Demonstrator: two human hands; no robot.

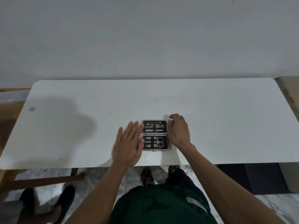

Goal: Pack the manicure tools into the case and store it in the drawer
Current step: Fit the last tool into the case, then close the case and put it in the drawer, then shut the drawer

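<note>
A black manicure case [155, 135] lies open flat on the white table [210, 118], near the front edge. Its far half holds several slim metal tools [153, 126] under a strap. Its near half holds scissors [159, 141] and clippers [149, 141]. My left hand [129, 143] lies flat with fingers spread, its fingertips touching the case's left edge. My right hand [178, 130] curls at the case's right side, fingers bent at the far right corner of the lid. No drawer is in view.
A wooden stand [48, 178] sits under the table's left end. Another person's feet in dark shoes [64, 202] are on the marble floor at lower left. My own sandalled feet [147, 175] show below the table's front edge.
</note>
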